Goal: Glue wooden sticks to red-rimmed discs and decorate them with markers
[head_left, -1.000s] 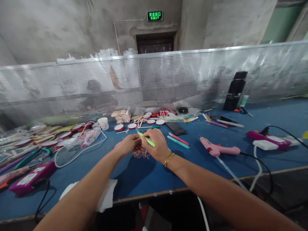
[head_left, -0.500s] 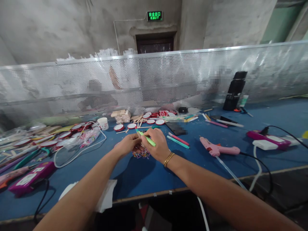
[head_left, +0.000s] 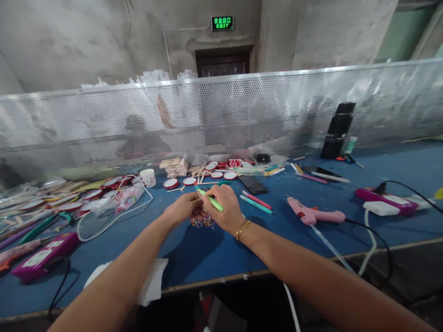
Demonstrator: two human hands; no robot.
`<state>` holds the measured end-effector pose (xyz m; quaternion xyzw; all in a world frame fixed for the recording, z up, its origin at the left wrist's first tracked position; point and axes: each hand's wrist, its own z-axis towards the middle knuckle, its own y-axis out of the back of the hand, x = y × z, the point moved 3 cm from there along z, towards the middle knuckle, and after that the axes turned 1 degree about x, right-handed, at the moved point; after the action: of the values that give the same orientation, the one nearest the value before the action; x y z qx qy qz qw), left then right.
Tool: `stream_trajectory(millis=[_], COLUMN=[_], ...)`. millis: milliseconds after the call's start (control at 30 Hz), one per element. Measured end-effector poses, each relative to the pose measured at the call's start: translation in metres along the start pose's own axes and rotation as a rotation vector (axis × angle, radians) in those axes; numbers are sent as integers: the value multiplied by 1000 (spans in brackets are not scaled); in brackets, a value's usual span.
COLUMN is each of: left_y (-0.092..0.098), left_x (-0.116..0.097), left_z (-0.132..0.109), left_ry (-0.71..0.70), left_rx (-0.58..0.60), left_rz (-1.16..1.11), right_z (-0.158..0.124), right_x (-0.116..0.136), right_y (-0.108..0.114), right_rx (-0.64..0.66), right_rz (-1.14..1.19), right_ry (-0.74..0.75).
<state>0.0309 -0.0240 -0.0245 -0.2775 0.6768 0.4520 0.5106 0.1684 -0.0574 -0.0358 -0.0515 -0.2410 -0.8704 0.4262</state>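
Note:
My right hand (head_left: 224, 203) is closed round a light green marker (head_left: 216, 204), its body slanting up to the left. My left hand (head_left: 185, 207) is closed beside it, fingertips pinched on a thin stick (head_left: 195, 185) whose upper end shows red and green. The lower part of that stick is hidden by my fingers. Where the marker meets the stick is too small to make out. Just under both hands lies a heap of small multicoloured loops (head_left: 203, 222) on the blue table (head_left: 194, 256).
A pink marker (head_left: 256, 199) and a teal marker (head_left: 256, 204) lie right of my hands, near a pink glue gun (head_left: 313, 213). Small red-rimmed drums (head_left: 170, 183), wooden sticks and a paper cup (head_left: 148, 177) stand behind. Purple power strips (head_left: 46, 256) and cables lie at both sides.
Hardly anything differs. Both hands stay in place, and the marker in my right hand has shifted very slightly against the stick.

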Motion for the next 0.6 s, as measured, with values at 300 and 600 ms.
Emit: stream_trajectory(millis=[300,600], left_y=[0,0], left_x=[2,0], left_z=[1,1], left_ry=[8,4], left_rx=[-13,-3], left_rz=[18,10], right_z=[0,0], right_x=[2,1], right_y=[-1,1], right_rx=[23,-1], right_rz=[0,9], right_ry=[13,0])
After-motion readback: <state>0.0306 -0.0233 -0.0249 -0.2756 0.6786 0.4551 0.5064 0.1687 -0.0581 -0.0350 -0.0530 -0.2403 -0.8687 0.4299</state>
